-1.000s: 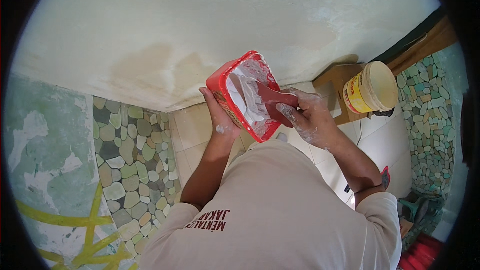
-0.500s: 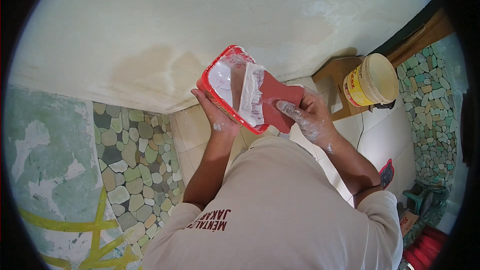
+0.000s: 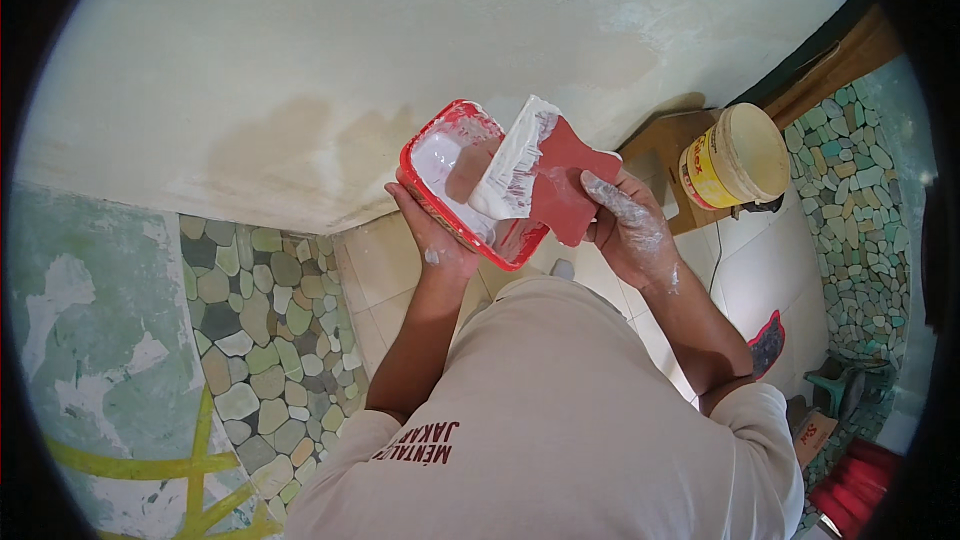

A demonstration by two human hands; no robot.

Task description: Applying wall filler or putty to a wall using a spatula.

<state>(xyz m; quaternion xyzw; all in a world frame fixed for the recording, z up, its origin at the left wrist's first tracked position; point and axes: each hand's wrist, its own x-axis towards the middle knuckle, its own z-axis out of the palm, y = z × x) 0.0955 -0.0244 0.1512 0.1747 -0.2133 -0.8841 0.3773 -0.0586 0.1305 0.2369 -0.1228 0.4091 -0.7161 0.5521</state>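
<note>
My left hand [image 3: 437, 240] is wrapped under and around the near left side of a red plastic tub [image 3: 410, 175], which is tilted. White paste [image 3: 438, 162] lies inside it, and smears coat its inner walls. Between thumb and fingers, my right hand [image 3: 635, 230] grips a flat red-brown putty spreader [image 3: 570, 185] with a wavy back edge. A thick band of white paste [image 3: 518, 160] covers the spreader's far left edge, over the tub's right side. Dried white smears mark my right thumb and wrist.
A pale plastered wall [image 3: 480, 20] rises just ahead. To the right, a yellow and white bucket [image 3: 735, 160] stands on a brown box [image 3: 665, 145]. Pebble-patterned flooring [image 3: 265, 340] lies left of pale tiles [image 3: 385, 255]; a green stool [image 3: 835, 380] is at far right.
The spreader has lifted and shifted right, away from the tub's middle, carrying paste on its edge. My left hand and the tub have barely moved.
</note>
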